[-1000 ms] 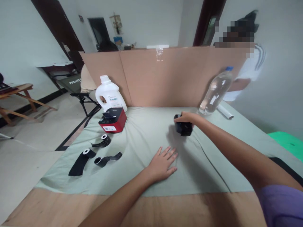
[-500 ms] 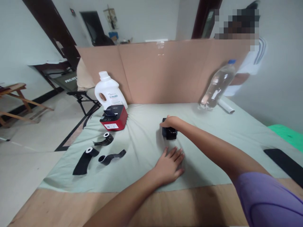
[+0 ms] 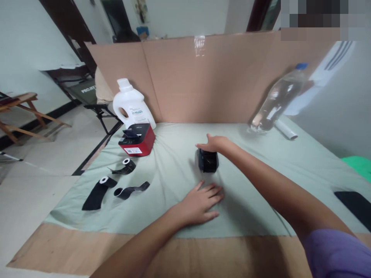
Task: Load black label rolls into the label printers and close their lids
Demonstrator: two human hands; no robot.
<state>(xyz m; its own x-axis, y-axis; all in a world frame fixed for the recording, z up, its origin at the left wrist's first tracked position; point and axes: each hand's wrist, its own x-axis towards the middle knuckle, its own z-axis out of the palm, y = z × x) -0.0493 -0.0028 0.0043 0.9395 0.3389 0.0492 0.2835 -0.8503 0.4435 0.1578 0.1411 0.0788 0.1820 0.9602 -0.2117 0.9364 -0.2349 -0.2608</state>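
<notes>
A small, glossy black object (image 3: pixel 208 161), with a rounded boxy shape, sits on the pale green cloth (image 3: pixel 174 154); its exact kind I cannot make out. At its far edge is my right hand (image 3: pixel 215 143), fingers stretched apart, over or touching the top; contact is unclear. My left hand (image 3: pixel 201 204) lies flat on the cloth just in front of the object, fingers spread and holding nothing. To the left are three partly unrolled black rolls: one with a white core (image 3: pixel 127 166), another with a white core (image 3: pixel 102 189), and a wavy one (image 3: pixel 131 191).
A red and black box-shaped device (image 3: pixel 139 141) stands before a white jug (image 3: pixel 131 102) at the back left. A cardboard panel (image 3: pixel 203 81) closes off the back. A clear bottle (image 3: pixel 279 100) leans right, near a white tube (image 3: pixel 286 129). A dark flat item (image 3: pixel 355 206) lies far right.
My right hand has loosened from the black object, its fingers now spread at the far edge. The left hand stays flat on the cloth. The whole view has shifted slightly.
</notes>
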